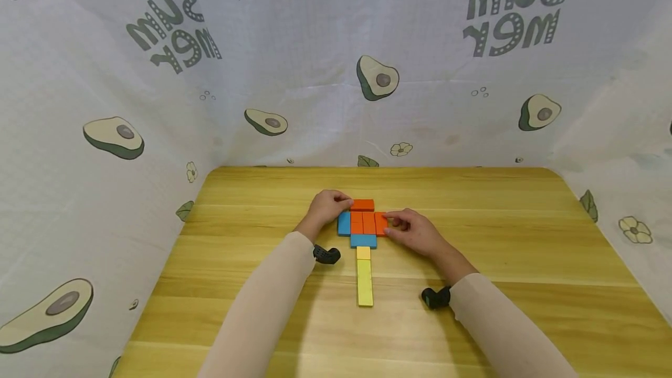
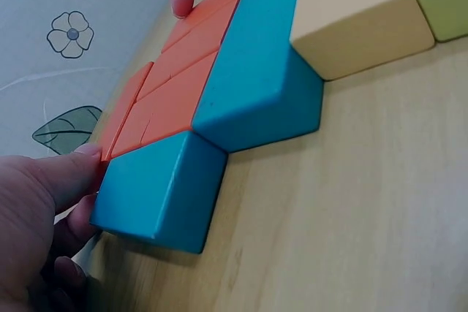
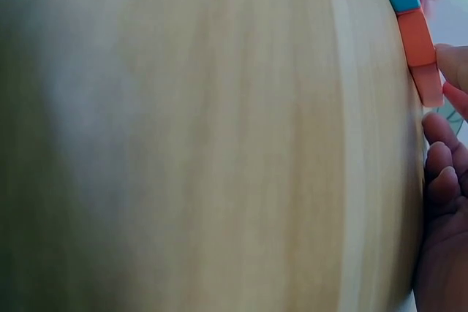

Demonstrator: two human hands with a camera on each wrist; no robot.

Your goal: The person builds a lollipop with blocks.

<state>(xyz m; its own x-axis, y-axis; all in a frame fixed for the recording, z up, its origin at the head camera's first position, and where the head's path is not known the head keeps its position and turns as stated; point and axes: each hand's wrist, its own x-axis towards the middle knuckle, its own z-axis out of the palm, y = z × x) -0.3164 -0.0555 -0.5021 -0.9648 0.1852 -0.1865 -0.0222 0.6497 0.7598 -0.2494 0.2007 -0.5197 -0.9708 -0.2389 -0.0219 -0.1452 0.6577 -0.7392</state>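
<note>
Flat on the table lies a figure of wooden blocks. My left hand (image 1: 326, 206) pinches the left end of the top orange block (image 1: 362, 205), beside the left blue block (image 2: 146, 191). At the other side, the thumb and index finger of my right hand (image 1: 417, 233) hold the right orange block (image 1: 381, 224), one near each end. Between the hands are middle orange blocks (image 1: 363, 223), with a lower blue block (image 1: 363, 241) against them. Below it, a small pale-yellow block (image 1: 363, 253) and a long yellow-green block (image 1: 364, 283) continue in line.
The figure sits on a wood-grain table (image 1: 252, 319). A white cloth (image 1: 315, 28) printed with avocados hangs behind and at both sides. Black wrist cameras (image 1: 326, 255) show under both forearms, just above the tabletop.
</note>
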